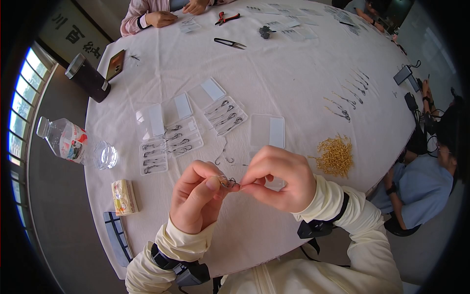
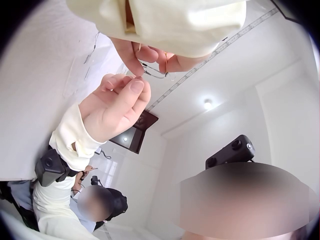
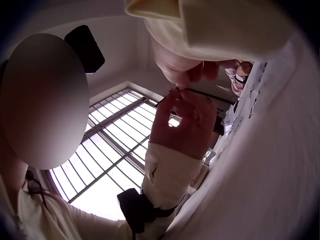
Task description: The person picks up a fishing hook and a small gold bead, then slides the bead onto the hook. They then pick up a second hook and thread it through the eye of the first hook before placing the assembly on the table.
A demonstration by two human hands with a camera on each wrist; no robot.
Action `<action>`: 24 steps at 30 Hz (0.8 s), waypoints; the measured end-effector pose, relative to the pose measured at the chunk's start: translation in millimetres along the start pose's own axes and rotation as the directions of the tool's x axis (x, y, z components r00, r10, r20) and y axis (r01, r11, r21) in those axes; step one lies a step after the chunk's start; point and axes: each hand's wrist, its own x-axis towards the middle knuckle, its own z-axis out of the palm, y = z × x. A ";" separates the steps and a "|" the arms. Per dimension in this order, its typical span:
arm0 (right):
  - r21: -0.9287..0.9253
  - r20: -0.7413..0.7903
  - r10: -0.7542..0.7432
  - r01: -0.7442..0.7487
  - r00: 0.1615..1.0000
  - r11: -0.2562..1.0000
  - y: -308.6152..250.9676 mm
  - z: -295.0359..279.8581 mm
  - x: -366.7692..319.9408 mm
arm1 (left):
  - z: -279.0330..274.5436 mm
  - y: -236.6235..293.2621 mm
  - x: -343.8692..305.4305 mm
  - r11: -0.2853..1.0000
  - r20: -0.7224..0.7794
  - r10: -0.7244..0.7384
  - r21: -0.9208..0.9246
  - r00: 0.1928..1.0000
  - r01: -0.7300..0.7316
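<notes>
Desk cloth (image 1: pixel 289 78): pale pinkish white, plain. Landmark, the plastic bottle (image 1: pixel 57 134): clear, label white with red and dark print. Beyond bottle, tumbler (image 1: pixel 92 84): dark purplish brown, silvery lid. Just nearer than bottle, tissue packet (image 1: pixel 124 197): cream and yellow, printed pattern. Nearer again, flat panel (image 1: pixel 111 230): grey-blue, black grid lines. Right of bottle, boxes (image 1: pixel 151 158): clear, whitish cards, dark grey hooks (image 1: pixel 227 118). Far right of bottle, heap of small metal pieces (image 1: pixel 334 156): bright gold. Far side, right of bottle, pliers (image 1: pixel 227 20): red and black. Sleeves (image 1: pixel 364 215): pale cream, plain.
</notes>
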 end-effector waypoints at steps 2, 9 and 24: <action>0.031 0.002 0.017 -0.017 1.000 0.999 -0.1 -1.8 0.0 | -0.7 0.0 -0.2 1.000 -0.004 -0.006 0.007 1.000 0.006; 0.111 0.040 0.038 -0.043 0.998 0.993 1.7 -2.6 3.6 | -1.4 -1.1 -0.4 1.000 0.040 -0.005 -0.014 0.999 0.005; 0.358 0.141 0.285 -0.317 0.948 0.878 2.3 -0.1 0.0 | -2.7 -0.9 -0.8 1.000 0.066 -0.020 0.005 0.998 0.020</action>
